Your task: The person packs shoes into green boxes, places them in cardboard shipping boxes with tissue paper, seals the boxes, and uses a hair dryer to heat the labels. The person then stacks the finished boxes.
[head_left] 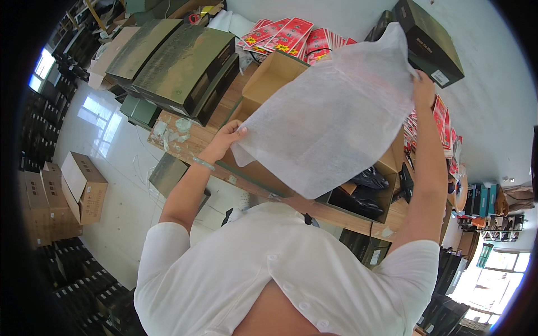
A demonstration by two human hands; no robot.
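Two hands hold a thin, white, fibrous bag (330,112) stretched out flat above the wooden bench (185,140): the left hand (228,137) pinches its lower corner between thumb and fingers, and the right hand (424,89) grips its upper edge, fingers closed on the cloth. Under the bag sits an open brown cardboard box (274,73) with glossy black pieces (358,193) inside, flanked by dark green boxes (179,67) and red printed packets (286,36).
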